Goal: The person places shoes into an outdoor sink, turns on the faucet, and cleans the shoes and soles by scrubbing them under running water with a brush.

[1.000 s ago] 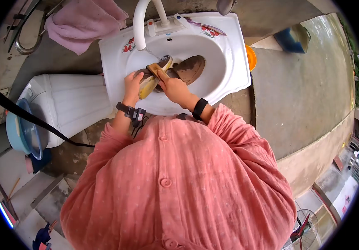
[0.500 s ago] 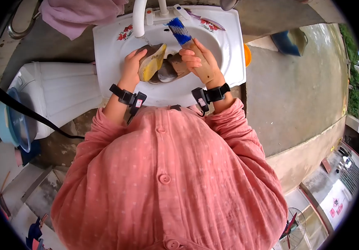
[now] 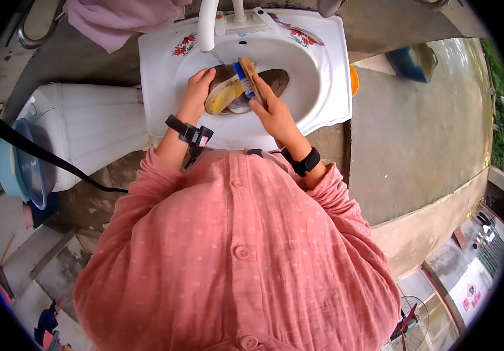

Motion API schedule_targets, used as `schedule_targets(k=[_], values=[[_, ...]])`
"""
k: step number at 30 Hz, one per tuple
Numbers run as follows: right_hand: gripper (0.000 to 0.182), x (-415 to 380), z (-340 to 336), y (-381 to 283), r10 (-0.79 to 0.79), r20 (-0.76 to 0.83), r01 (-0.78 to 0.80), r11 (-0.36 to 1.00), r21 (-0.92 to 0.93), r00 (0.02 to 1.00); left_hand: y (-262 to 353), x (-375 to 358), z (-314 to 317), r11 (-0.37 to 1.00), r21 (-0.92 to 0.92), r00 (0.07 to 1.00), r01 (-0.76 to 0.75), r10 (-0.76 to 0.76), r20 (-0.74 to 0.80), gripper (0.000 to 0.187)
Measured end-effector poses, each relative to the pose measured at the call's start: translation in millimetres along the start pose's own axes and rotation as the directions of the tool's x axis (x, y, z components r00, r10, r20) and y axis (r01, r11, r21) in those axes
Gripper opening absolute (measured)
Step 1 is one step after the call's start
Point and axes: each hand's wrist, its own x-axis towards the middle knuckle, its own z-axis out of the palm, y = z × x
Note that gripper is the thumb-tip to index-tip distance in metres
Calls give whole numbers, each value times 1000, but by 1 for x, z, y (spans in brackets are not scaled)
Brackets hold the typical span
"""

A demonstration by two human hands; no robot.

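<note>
In the white sink (image 3: 328,88) my left hand (image 3: 196,93) grips a shoe with a yellow sole (image 3: 224,93), tilted with the sole facing me. My right hand (image 3: 272,111) holds a wooden scrub brush with blue bristles (image 3: 246,75) and presses it against that sole. A second, brown shoe (image 3: 272,80) lies in the basin behind the first one. The white tap (image 3: 208,26) stands above the shoes at the basin's back.
A pink towel (image 3: 117,17) hangs at the top left. Left of the sink stands a white ribbed tub (image 3: 100,131), with a blue basin (image 3: 18,169) beside it. An orange object (image 3: 354,80) peeks out at the sink's right edge. Concrete floor (image 3: 422,128) lies to the right.
My right hand had lifted the brush up with the bristles showing; now it has come back down onto the yellow sole. The left hand has kept hold of the shoe.
</note>
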Motion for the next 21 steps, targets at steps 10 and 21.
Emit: schedule_targets(k=[10,21], values=[[40,33,14,21,-174,-47,150,933,-326,984,-3,8,-1,995,-88,997,46,-41,58,24],[40,41,49,34,-194,-35,171,925,-339,980,-1,15,-30,961,-253,990,114,-89,107,24]])
